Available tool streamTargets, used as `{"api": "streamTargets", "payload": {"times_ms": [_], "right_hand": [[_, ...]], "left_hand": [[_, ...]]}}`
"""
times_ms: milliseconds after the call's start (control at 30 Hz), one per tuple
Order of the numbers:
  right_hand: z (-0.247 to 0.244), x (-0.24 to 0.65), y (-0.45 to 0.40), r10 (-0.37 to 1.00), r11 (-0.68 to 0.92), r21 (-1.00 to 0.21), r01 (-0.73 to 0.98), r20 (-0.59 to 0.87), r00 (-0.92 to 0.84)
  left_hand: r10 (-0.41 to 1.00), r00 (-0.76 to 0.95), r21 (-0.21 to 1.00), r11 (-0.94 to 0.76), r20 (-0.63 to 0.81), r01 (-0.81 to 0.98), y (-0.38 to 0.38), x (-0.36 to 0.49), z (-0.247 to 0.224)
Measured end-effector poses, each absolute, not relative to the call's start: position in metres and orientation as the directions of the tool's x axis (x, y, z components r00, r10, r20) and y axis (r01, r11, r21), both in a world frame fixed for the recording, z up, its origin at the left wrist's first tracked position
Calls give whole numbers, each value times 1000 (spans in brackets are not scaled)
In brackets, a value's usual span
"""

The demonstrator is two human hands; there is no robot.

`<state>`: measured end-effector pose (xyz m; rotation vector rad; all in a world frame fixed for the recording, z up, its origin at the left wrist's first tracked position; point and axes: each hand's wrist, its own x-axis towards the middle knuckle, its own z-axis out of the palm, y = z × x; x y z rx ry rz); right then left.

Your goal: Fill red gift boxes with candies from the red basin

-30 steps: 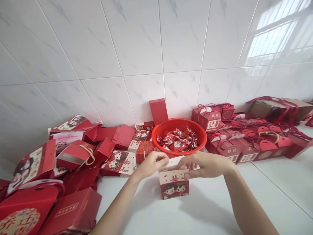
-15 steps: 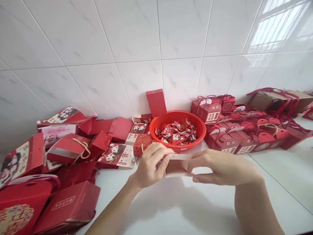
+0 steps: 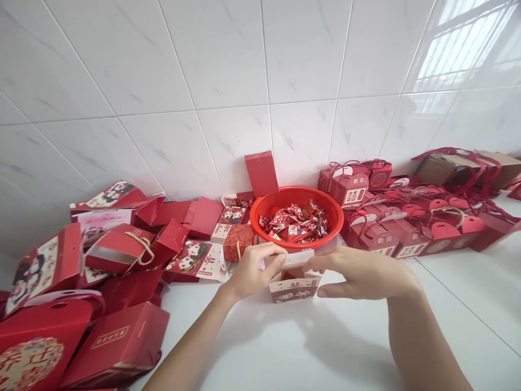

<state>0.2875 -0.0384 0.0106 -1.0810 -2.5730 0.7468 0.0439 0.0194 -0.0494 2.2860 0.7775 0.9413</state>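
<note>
The left hand is pinching the open box near the table's back edge, before the red basket; the right hand is curving, fingers parted, at its other side

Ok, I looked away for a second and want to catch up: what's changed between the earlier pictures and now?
The small open red-and-cream cardboard box was first upright, then tipped with its opening towards the camera. Now it is tipped partly back, its printed front showing again. The left hand and right hand stayed at it. The red plastic basket of wrapped sweets stayed put.
</note>
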Motion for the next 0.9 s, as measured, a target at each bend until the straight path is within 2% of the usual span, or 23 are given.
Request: {"api": "streamTargets", "payload": {"times_ms": [100, 200, 300, 367, 500, 667, 800, 900], "right_hand": [[16, 303, -28, 729, 535, -663, 524, 49, -682], [10, 315, -9, 831, 453, -759, 469, 167, -531], [-11, 313, 26, 916, 381, -854, 354, 296, -273], [-30, 304, 53, 931, 364, -892, 267, 341, -130], [-63, 283, 93, 935, 304, -929, 211, 333, 119], [-81, 277, 103, 962, 238, -965, 112, 250, 106], [-80, 279, 104, 983, 138, -990, -4, 137, 119], [-78, 278, 103, 988, 144, -989, -28, 142, 60]], "left_hand": [[707, 568, 706, -649, 422, 283, 32, 35, -43], [761, 510, 738, -599, 401, 312, 64, 33, -34], [782, 547, 658, -585, 300, 475, 113, 46, -31], [841, 524, 562, -501, 135, 658, 145, 61, -36], [884, 466, 518, -419, 45, 746, 186, 88, -58], [874, 479, 615, -421, 80, 666, 195, 93, -75], [844, 524, 721, -435, 117, 539, 186, 94, -73], [794, 591, 811, -435, 142, 390, 178, 101, -73]]}}
